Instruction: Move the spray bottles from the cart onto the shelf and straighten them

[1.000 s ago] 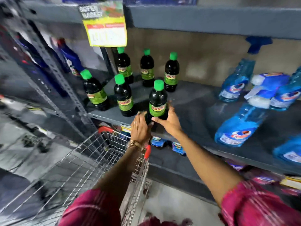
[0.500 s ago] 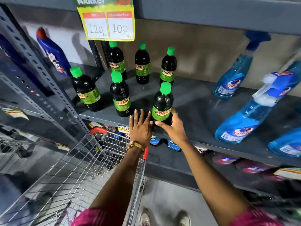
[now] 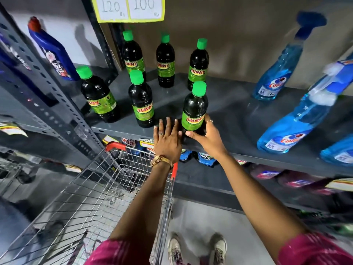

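Shelf [image 3: 229, 111]: right hand [image 3: 208, 136] cups front bottle [image 3: 194, 109] at its base; left hand [image 3: 167, 138] flat, fingers spread, beside it. Risk: a push from the fingers tips it forward off the edge.

A shop aisle, most likely a supermarket: grey slotted-steel shelving [image 3: 235, 104] carries rows of identical green-capped "SUNNY" bottles [image 3: 194, 111], blue trigger spray bottles [image 3: 275, 77] and a blue toilet-cleaner bottle [image 3: 54, 52]. A yellow price card [image 3: 129, 8] handwritten "120" and "100" hangs above, a wire shopping cart [image 3: 91, 197] with red handle ends stands below, and pouches of detergent [image 3: 205, 158] fill the lower shelf
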`<state>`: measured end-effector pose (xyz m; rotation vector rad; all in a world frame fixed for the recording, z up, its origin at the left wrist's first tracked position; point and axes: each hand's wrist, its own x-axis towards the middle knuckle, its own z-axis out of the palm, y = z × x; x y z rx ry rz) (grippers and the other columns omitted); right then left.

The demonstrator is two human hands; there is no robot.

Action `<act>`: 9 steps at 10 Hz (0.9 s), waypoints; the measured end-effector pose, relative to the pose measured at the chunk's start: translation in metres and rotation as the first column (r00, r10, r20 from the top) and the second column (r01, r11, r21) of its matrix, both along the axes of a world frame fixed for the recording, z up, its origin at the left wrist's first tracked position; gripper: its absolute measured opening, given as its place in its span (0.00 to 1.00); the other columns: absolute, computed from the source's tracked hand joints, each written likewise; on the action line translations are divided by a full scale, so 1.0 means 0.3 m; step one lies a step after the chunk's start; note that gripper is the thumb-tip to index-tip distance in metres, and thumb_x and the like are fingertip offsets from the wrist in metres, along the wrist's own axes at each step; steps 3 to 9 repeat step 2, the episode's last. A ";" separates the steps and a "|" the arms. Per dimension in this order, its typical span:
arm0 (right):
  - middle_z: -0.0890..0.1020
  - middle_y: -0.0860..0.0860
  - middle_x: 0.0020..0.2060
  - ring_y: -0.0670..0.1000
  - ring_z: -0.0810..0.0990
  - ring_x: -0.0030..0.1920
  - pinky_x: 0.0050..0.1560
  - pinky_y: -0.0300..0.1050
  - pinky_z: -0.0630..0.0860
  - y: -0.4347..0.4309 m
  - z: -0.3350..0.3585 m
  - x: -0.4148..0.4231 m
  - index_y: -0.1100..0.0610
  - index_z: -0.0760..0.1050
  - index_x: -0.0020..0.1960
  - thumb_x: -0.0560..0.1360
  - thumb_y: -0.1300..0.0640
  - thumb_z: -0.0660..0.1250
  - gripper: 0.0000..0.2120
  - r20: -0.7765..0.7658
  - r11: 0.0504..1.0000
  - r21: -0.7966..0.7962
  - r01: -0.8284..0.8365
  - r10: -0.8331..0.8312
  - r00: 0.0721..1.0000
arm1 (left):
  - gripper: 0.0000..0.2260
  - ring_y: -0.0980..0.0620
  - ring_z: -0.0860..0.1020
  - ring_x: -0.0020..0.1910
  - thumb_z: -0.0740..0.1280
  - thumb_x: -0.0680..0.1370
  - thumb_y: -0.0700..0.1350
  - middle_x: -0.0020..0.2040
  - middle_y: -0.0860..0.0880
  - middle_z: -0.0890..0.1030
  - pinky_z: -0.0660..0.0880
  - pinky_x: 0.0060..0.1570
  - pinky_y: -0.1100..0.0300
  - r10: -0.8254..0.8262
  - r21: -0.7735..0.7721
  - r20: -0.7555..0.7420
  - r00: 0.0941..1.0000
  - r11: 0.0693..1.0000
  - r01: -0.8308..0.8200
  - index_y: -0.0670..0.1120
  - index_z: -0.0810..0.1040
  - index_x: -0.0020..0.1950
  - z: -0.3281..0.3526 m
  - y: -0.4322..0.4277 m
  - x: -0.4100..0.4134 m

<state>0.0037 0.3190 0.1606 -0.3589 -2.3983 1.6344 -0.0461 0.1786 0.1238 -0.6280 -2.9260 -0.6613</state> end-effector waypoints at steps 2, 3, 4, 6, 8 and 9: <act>0.63 0.53 0.74 0.52 0.67 0.72 0.69 0.49 0.68 -0.054 0.179 0.217 0.53 0.57 0.75 0.75 0.51 0.68 0.33 -0.146 0.980 -0.152 0.132 -0.154 0.977 | 0.30 0.50 0.50 0.76 0.43 0.78 0.62 0.76 0.48 0.58 0.46 0.75 0.49 -0.085 0.463 -0.022 0.996 0.882 0.085 0.45 0.57 0.75 0.001 -0.073 0.074; 0.63 0.53 0.74 0.52 0.67 0.72 0.69 0.49 0.68 -0.054 0.179 0.217 0.53 0.57 0.75 0.75 0.51 0.68 0.33 -0.146 0.980 -0.152 0.132 -0.154 0.977 | 0.30 0.50 0.50 0.76 0.43 0.78 0.62 0.76 0.48 0.58 0.46 0.75 0.49 -0.085 0.463 -0.022 0.996 0.882 0.085 0.45 0.57 0.75 0.001 -0.073 0.074; 0.63 0.53 0.74 0.52 0.67 0.72 0.69 0.49 0.68 -0.054 0.179 0.217 0.53 0.57 0.75 0.75 0.51 0.68 0.33 -0.146 0.980 -0.152 0.132 -0.154 0.977 | 0.30 0.50 0.50 0.76 0.43 0.78 0.62 0.76 0.48 0.58 0.46 0.75 0.49 -0.085 0.463 -0.022 0.996 0.882 0.085 0.45 0.57 0.75 0.001 -0.073 0.074; 0.63 0.53 0.74 0.52 0.67 0.72 0.69 0.49 0.68 -0.054 0.179 0.217 0.53 0.57 0.75 0.75 0.51 0.68 0.33 -0.146 0.980 -0.152 0.132 -0.154 0.977 | 0.30 0.50 0.50 0.76 0.43 0.78 0.62 0.76 0.48 0.58 0.46 0.75 0.49 -0.085 0.463 -0.022 0.996 0.882 0.085 0.45 0.57 0.75 0.001 -0.073 0.074; 0.63 0.53 0.74 0.52 0.67 0.72 0.69 0.49 0.68 -0.054 0.179 0.217 0.53 0.57 0.75 0.75 0.51 0.68 0.33 -0.146 0.980 -0.152 0.132 -0.154 0.977 | 0.30 0.50 0.50 0.76 0.43 0.78 0.62 0.76 0.48 0.58 0.46 0.75 0.49 -0.085 0.463 -0.022 0.996 0.882 0.085 0.45 0.57 0.75 0.001 -0.073 0.074; 0.63 0.53 0.74 0.52 0.67 0.72 0.69 0.49 0.68 -0.054 0.179 0.217 0.53 0.57 0.75 0.75 0.51 0.68 0.33 -0.146 0.980 -0.152 0.132 -0.154 0.977 | 0.30 0.50 0.50 0.76 0.43 0.78 0.62 0.76 0.48 0.58 0.46 0.75 0.49 -0.085 0.463 -0.022 0.996 0.882 0.085 0.45 0.57 0.75 0.001 -0.073 0.074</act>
